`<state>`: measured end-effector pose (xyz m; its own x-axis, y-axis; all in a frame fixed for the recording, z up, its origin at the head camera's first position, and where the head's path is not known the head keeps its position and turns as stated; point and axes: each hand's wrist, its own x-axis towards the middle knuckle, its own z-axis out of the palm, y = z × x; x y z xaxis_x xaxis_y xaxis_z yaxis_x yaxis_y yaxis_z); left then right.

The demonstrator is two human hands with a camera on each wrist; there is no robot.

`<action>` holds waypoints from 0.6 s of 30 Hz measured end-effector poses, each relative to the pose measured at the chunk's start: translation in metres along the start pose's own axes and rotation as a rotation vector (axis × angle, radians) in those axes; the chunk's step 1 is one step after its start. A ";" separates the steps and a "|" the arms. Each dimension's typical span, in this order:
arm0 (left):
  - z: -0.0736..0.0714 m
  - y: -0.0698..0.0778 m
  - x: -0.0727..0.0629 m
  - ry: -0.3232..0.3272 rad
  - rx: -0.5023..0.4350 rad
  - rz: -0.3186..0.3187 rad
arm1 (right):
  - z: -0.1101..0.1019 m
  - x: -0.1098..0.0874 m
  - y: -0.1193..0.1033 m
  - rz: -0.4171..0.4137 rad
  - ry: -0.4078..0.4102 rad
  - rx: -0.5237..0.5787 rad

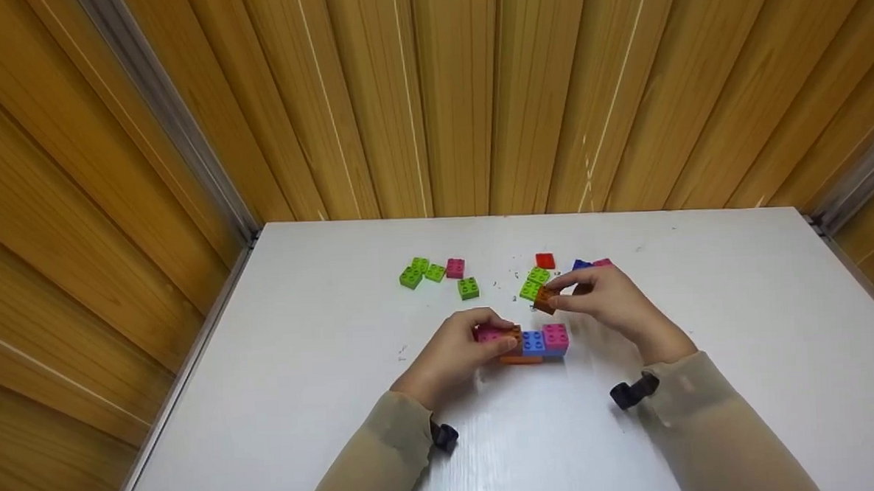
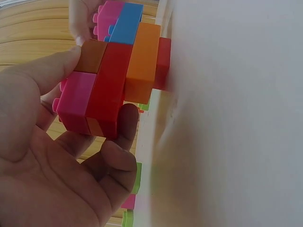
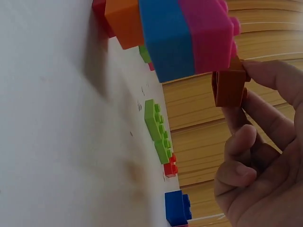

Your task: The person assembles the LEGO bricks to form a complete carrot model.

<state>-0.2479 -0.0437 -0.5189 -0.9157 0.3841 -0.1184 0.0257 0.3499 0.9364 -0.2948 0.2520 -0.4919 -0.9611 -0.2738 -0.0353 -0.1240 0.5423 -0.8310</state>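
My left hand (image 1: 460,348) grips the left end of a stack of toy building bricks (image 1: 533,341), thumb at the studded top and fingers around the far side. In the left wrist view the stack (image 2: 111,80) has a red brick at its base, then orange, then red and blue, with pink and brown bricks on top. Between thumb and fingertips, my right hand (image 1: 609,301) pinches a brown brick (image 1: 545,301). That brown brick (image 3: 230,87) is held off the table, just beyond the stack's pink right end, with its studs toward the palm in the right wrist view.
Several green bricks (image 1: 410,278) and a pink brick (image 1: 455,267) lie at the back left of the white table (image 1: 303,399). Green bricks (image 1: 538,275), a red brick (image 1: 545,261) and a blue brick (image 3: 176,208) lie near my right hand. Wood-patterned walls (image 1: 453,97) enclose the table.
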 end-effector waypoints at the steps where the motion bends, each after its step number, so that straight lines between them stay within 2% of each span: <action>1: 0.000 0.000 0.000 -0.001 -0.001 0.000 | 0.000 -0.001 -0.002 -0.022 -0.014 0.018; 7: 0.001 0.001 0.001 0.007 0.011 0.010 | 0.004 -0.003 -0.005 -0.144 -0.105 0.060; 12: 0.001 0.001 0.001 0.014 0.031 0.016 | 0.009 -0.002 -0.004 -0.226 -0.174 0.047; 18: 0.001 0.002 0.000 0.018 0.036 0.038 | 0.012 -0.003 -0.004 -0.252 -0.208 -0.011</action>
<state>-0.2469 -0.0421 -0.5169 -0.9209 0.3821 -0.0768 0.0744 0.3658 0.9277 -0.2882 0.2414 -0.4954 -0.8293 -0.5559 0.0571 -0.3549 0.4451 -0.8221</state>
